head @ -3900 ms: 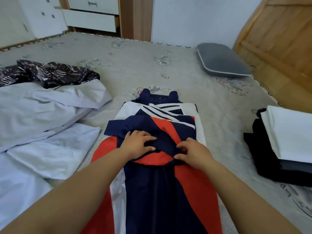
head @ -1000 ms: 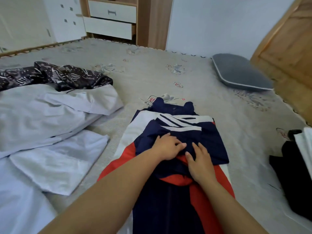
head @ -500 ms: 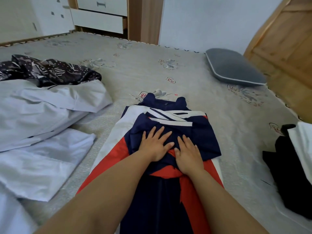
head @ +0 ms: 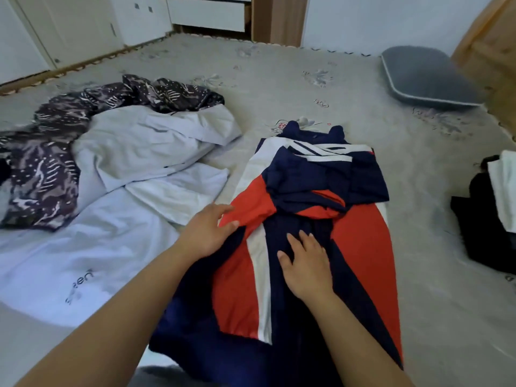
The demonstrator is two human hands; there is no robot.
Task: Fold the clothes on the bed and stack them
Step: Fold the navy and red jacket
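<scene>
A single head-worn wide-angle view looks forward and down along the bed (head: 321, 79) from close above the forearms, its far edge reaching the cabinets (head: 206, 12) and wall beyond.

Two bare forearms enter from bottom edge, no sleeves in view up to frame border. Left hand (head: 208, 233) bare: no glove, no ring, no watch or band at wrist. Right hand (head: 305, 265) likewise bare: no ring, no bracelet, wrist uncovered. Fingernails short, unpainted as far as visible. No marks, tattoos or plasters seen on either forearm. Upper arms, shoulders, torso out of view; clothing worn cannot be told. Wide-angle lens stretches forearms toward lower corners.
</scene>
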